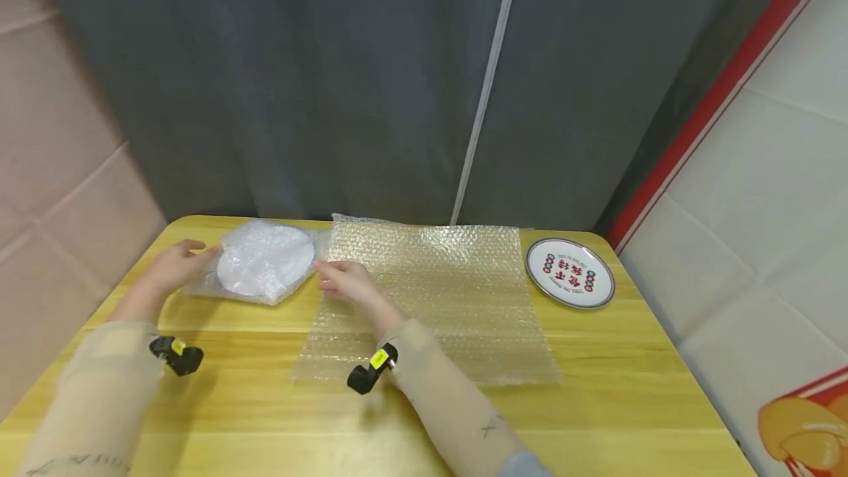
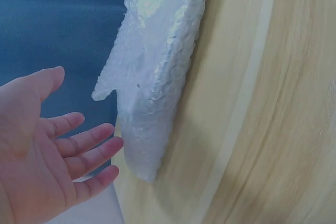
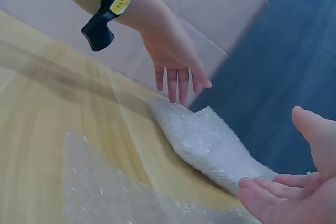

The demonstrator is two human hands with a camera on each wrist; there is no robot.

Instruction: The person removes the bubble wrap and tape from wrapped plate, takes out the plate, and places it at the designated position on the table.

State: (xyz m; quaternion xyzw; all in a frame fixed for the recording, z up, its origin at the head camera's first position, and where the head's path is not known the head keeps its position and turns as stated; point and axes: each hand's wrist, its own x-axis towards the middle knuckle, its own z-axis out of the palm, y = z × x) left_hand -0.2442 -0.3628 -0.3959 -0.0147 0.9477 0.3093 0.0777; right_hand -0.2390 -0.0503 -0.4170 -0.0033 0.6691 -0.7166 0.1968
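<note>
Yellow wood grain runs across the desk [image 1: 265,403]; on its far left part we find a wrapped bundle [image 1: 263,271], bubble wrap drawn about a round white shape [image 1: 265,260] that shows through it. Left hand [image 1: 175,267] at the bundle's left side, fingers extended and parted, thumb held away; its grip is unclosed and holds nothing. From the left wrist we see the palm, and the fingertips right up by the wrap's edge, though we cannot tell whether they touch. Right hand [image 1: 347,282] at the bundle's right side, fingers nearly straight, thumb standing off from them, grip likewise relaxed around nothing; contact with the edge is again unclear to us. The bundle thus sits between the two hands. Just right of it we note a sheet of bubble wrap [image 1: 437,293], spread flat over the middle of the desk, right hand crossing above its left portion. Beyond the sheet's right edge lies a white plate [image 1: 571,273], dark-rimmed, red characters at its centre and small coloured marks about them. Each wrist carries a small black camera [image 1: 187,361] with a yellow label [image 1: 178,347], over pale sleeves [image 1: 109,381]. Behind the desk hangs a dark grey curtain [image 1: 318,94], a pale strip [image 1: 486,87] running down it
</note>
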